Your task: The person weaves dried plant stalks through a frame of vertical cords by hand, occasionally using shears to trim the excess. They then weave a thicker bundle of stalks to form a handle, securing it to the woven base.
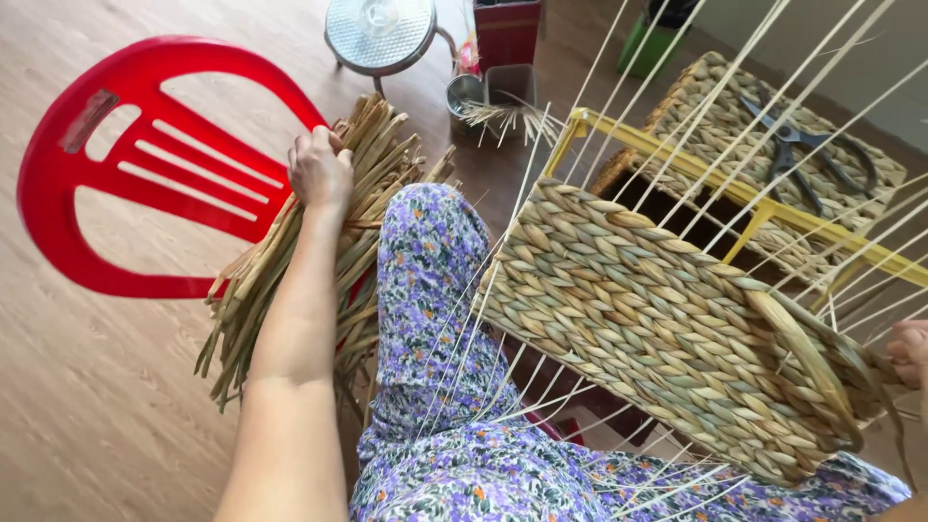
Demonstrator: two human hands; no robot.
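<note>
dried reed bundle point(319, 261) lay across the red plastic chair point(116, 184), by her knee. left hand point(320, 170) closed over its top ends. looked light, stiff-ish, brittle; best gripped mid-stalk. right hand point(909, 353) touched the woven basket point(667, 329), grip unclear.

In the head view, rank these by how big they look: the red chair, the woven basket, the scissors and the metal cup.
1. Basket and red chair: look alike, basket nearer, unranked.
2. Scissors.
3. Metal cup.
</note>
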